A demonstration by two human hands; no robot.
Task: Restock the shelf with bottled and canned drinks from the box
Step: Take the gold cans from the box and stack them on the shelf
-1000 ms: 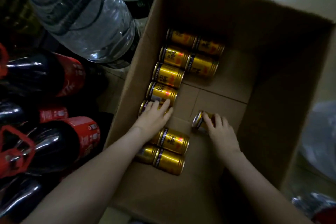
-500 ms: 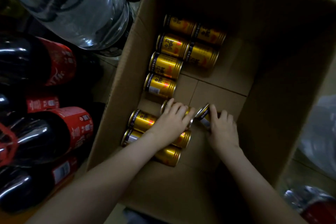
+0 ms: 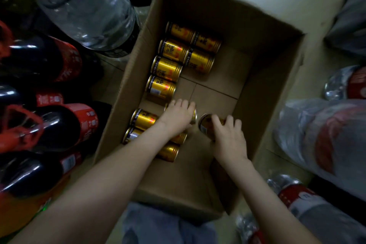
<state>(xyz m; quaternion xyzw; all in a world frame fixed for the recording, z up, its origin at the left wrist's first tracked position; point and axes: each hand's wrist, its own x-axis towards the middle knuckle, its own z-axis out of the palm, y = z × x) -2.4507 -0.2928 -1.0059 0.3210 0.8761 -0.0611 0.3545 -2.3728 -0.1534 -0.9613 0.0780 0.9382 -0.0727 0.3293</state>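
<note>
An open cardboard box (image 3: 277,77) sits on the floor below me. Several gold drink cans (image 3: 167,66) lie on their sides along its left wall. My left hand (image 3: 177,118) is closed over one gold can near the box's middle; only the can's rim shows past my fingers. My right hand (image 3: 227,136) grips another gold can (image 3: 206,125), whose top faces left. The two hands sit side by side, almost touching.
Dark cola bottles with red labels (image 3: 49,125) and large clear water bottles (image 3: 89,6) crowd the left of the box. Plastic-wrapped bottle packs (image 3: 324,136) lie on the floor at the right. My knee in grey cloth (image 3: 164,226) is below the box.
My left hand has moved right from the wall row with a can, toward the right hand. My right hand has kept its can. The view has shifted.
</note>
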